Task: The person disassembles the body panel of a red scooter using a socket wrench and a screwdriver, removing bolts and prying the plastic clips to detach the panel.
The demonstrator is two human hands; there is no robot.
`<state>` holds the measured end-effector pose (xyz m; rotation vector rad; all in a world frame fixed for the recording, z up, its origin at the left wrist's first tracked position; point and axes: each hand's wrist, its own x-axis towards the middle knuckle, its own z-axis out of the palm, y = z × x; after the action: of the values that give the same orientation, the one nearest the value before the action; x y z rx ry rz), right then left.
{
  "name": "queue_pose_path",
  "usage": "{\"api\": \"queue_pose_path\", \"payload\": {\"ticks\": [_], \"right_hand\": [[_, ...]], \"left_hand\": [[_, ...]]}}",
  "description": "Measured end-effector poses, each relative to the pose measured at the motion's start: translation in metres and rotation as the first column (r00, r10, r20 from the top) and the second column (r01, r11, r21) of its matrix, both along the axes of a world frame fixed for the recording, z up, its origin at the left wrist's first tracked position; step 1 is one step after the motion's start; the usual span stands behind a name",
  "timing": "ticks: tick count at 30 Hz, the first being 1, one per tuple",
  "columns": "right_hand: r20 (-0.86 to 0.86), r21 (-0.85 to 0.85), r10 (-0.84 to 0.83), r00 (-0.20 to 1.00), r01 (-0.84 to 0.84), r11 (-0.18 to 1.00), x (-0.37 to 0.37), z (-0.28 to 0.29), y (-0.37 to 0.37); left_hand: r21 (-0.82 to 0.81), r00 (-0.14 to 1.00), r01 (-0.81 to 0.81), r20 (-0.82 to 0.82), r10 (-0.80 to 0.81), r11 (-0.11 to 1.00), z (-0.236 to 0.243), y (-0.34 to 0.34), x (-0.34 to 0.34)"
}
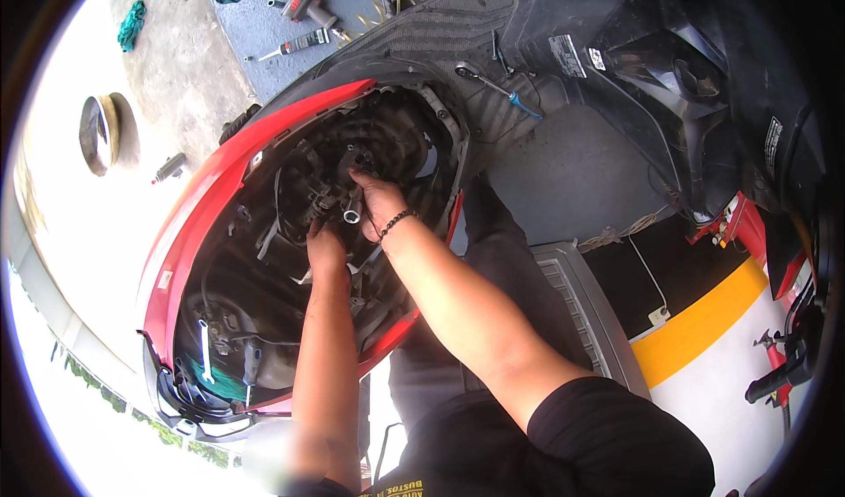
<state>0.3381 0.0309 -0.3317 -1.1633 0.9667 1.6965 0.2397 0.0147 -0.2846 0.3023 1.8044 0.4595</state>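
Note:
Both my hands reach into the open body of a red scooter (255,145), among dark engine parts and hoses. My right hand (383,205), with a beaded bracelet at the wrist, is closed around a dark metal part (355,158). A short tube with a bright round open end (352,216) shows beside its palm; whether it belongs to that part I cannot tell. Just left and nearer, my left hand (326,252) reaches down next to the same cluster of parts. Its fingertips are hidden among them, so its grip does not show.
A combination wrench (205,352), a screwdriver (252,372) and green cloth (220,381) lie at the scooter's near left end. A ratchet (497,88) rests on the black footboard. An impact gun (305,0) and a tube (295,45) lie beyond; a ring-shaped part (99,134) stands far left.

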Motion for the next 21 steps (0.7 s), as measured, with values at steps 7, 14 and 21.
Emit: {"api": "queue_pose_path", "payload": {"ticks": [7,14,21], "right_hand": [[-0.003,-0.106,0.019,1.000,-0.019,0.994,0.009,0.005,0.013],[-0.103,-0.158,0.168,0.980,-0.183,0.970,0.042,0.017,-0.001],[-0.088,0.063,0.398,0.913,-0.394,0.917,0.082,0.070,-0.022]], "left_hand": [[0.170,0.951,0.296,0.037,-0.306,0.940,-0.061,-0.016,-0.002],[0.153,0.753,0.653,-0.231,-0.616,0.742,-0.071,-0.017,0.030],[0.108,0.616,0.633,-0.669,-0.415,0.766,-0.090,-0.009,0.059]]}}
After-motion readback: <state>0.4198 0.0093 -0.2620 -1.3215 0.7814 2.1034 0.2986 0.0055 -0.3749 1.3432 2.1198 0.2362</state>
